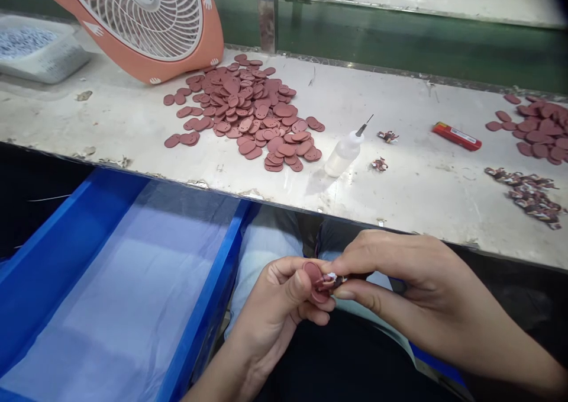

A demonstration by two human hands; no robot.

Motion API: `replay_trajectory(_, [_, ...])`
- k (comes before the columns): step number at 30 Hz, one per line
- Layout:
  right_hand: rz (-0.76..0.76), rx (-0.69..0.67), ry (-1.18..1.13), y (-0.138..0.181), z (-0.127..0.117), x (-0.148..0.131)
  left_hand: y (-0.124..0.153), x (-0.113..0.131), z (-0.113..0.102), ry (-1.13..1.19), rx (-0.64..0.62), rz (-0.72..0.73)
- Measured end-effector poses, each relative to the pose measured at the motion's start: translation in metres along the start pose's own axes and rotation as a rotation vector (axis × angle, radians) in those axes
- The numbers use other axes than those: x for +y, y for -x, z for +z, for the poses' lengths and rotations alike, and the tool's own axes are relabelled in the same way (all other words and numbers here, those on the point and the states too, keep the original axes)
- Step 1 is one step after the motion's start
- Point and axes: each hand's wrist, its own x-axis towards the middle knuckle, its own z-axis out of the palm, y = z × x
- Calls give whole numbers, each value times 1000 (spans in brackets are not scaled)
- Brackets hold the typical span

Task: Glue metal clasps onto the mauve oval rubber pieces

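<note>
My left hand [286, 301] grips a reddish-brown oval disc [313, 272] between thumb and fingers, above my lap. A second disc edge shows just below it. My right hand [399, 283] pinches a small brown-and-white figure [331, 280] between thumb and forefinger, right up against the disc; whether they are joined I cannot tell. On the bench, a pile of similar oval discs [248, 103] lies beyond my hands. Beside it stands a clear squeeze bottle [344, 153] with a needle tip. Two small figures [380, 164] lie to the bottle's right.
A blue bin [231, 242] with a pale lining is at my left, below the bench edge. An orange fan [177, 70] and a white tray [66, 58] stand at the back left. Farther right are a red lighter [457, 136], more discs [544, 126] and clustered small figures [530, 195].
</note>
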Motion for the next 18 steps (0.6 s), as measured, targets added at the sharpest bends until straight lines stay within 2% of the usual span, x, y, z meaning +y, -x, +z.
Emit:
replay_trajectory(12, [-26, -53, 80, -2, -3, -3, 0, 0, 2, 18, 26, -2])
replay_trajectory(18, [-99, -40, 86, 0, 0, -3, -1, 1, 2, 42, 60, 5])
